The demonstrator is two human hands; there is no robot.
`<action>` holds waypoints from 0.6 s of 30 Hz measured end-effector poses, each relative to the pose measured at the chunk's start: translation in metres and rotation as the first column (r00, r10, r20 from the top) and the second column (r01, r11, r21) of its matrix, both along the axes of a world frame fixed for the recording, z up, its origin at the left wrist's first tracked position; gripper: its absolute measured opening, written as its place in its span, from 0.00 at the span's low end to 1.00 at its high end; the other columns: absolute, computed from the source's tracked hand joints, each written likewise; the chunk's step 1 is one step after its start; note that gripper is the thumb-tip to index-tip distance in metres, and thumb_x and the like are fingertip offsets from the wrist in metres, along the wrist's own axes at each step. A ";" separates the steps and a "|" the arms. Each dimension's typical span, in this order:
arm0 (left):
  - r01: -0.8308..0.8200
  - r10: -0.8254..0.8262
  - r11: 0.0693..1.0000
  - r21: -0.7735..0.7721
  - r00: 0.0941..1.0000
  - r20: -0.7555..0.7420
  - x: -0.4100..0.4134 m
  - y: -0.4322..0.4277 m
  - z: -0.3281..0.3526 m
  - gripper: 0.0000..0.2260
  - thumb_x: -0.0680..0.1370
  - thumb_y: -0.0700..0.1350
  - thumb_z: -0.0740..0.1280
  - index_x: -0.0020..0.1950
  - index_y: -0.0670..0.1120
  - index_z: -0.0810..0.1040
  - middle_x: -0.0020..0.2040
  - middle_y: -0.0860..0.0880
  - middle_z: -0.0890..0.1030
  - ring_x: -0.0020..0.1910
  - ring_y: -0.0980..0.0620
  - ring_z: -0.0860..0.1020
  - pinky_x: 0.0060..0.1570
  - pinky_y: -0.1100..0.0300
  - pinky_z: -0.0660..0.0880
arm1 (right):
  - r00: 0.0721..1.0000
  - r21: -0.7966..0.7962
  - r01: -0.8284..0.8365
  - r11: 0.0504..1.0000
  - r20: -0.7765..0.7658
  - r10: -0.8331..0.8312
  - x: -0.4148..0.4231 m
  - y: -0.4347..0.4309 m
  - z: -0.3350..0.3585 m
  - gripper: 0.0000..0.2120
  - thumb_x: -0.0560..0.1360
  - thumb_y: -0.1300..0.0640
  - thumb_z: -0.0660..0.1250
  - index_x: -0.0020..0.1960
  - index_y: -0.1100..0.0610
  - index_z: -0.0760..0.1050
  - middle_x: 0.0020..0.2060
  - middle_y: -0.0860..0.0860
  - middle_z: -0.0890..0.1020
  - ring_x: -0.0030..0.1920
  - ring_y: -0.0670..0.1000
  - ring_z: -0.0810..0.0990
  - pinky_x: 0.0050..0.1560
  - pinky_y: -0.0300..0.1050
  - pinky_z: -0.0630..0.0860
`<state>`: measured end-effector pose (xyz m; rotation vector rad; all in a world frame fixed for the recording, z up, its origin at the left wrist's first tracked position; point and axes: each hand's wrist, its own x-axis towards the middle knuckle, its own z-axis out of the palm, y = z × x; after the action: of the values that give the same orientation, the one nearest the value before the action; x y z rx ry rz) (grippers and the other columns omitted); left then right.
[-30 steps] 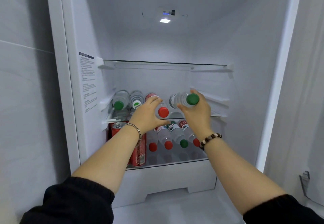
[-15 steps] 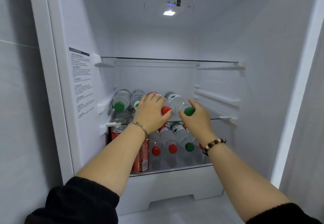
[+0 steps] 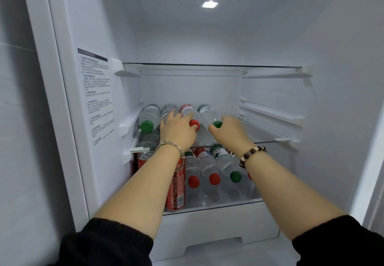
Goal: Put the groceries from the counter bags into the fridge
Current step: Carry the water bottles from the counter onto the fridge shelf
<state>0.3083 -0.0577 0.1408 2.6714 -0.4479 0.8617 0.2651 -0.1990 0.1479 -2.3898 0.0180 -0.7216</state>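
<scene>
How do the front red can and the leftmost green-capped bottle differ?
The red metal can stands upright on the lower shelf; the clear plastic bottle with the green cap lies on its side on the shelf above. The can is opaque, the bottle transparent. Neither is held.

Four bottles [image 3: 149, 114] abreast on the middle shelf [image 3: 270, 140]; beneath, lower bottles [image 3: 208, 168] right of seemingly two cans [image 3: 178, 185].
</scene>
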 end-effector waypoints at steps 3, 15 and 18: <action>-0.008 0.008 1.000 -0.006 1.000 -0.009 0.000 -0.001 0.000 0.20 0.79 0.53 0.59 0.71 0.53 0.66 0.68 0.47 0.71 0.72 0.45 0.59 0.68 0.42 0.60 | 1.000 0.000 0.017 1.000 -0.025 -0.017 0.007 0.000 0.004 0.13 0.73 0.57 0.61 0.32 0.57 0.64 0.27 0.52 0.70 0.29 0.52 0.68 0.30 0.43 0.65; -0.023 0.022 1.000 -0.018 0.999 -0.029 -0.001 -0.002 -0.002 0.21 0.80 0.56 0.57 0.72 0.55 0.63 0.69 0.47 0.71 0.74 0.45 0.55 0.67 0.40 0.61 | 0.983 -0.128 0.096 0.987 -0.141 -0.114 0.041 0.001 0.008 0.16 0.75 0.57 0.59 0.59 0.65 0.66 0.45 0.57 0.76 0.41 0.55 0.74 0.29 0.43 0.64; -0.022 0.021 1.000 -0.017 1.000 -0.020 -0.001 -0.003 -0.003 0.21 0.80 0.56 0.57 0.72 0.55 0.64 0.68 0.46 0.72 0.74 0.45 0.55 0.67 0.40 0.62 | 0.987 -0.163 0.099 0.982 -0.113 -0.118 0.041 0.000 0.003 0.16 0.77 0.54 0.58 0.59 0.65 0.66 0.44 0.57 0.76 0.40 0.54 0.74 0.30 0.43 0.65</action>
<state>0.3072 -0.0604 0.1375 2.6716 -0.4063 0.8407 0.3058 -0.1989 0.1507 -2.5976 0.1492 -0.6460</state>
